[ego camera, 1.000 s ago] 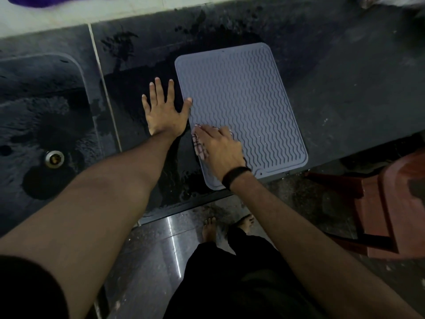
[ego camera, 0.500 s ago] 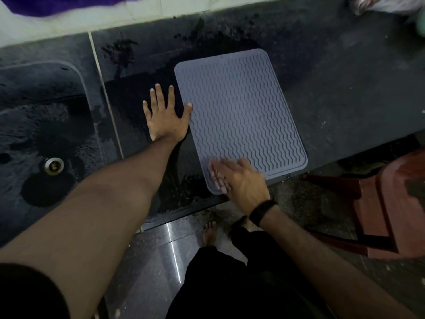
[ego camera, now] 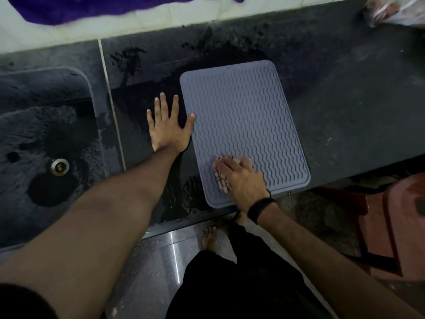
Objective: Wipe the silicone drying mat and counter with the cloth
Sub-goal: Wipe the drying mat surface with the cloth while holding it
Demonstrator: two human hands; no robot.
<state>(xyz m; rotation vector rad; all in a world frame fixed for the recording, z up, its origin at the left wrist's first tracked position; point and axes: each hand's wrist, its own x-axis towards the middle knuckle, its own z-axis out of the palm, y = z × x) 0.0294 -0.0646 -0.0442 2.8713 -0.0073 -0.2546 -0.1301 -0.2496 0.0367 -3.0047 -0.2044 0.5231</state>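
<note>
A grey silicone drying mat (ego camera: pixel 243 116) with a wavy ribbed surface lies on the dark wet counter (ego camera: pixel 345 100). My right hand (ego camera: pixel 241 180) lies flat on the mat's near left part and presses a thin, light patterned cloth (ego camera: pixel 221 180) against it. Only the cloth's edge shows past my fingers. My left hand (ego camera: pixel 167 130) rests spread flat on the counter beside the mat, its thumb touching the mat's left edge.
A dark sink (ego camera: pixel 46 134) with a metal drain (ego camera: pixel 59 166) sits at the left. A purple fabric (ego camera: pixel 92 8) lies on the pale ledge behind. A plastic bag (ego camera: pixel 391 10) is at the far right corner. A red chair (ego camera: pixel 395 226) stands below the counter's right end.
My right hand slid the cloth from the mat's left middle down to its near edge, then a little back up. My left hand stayed put.
</note>
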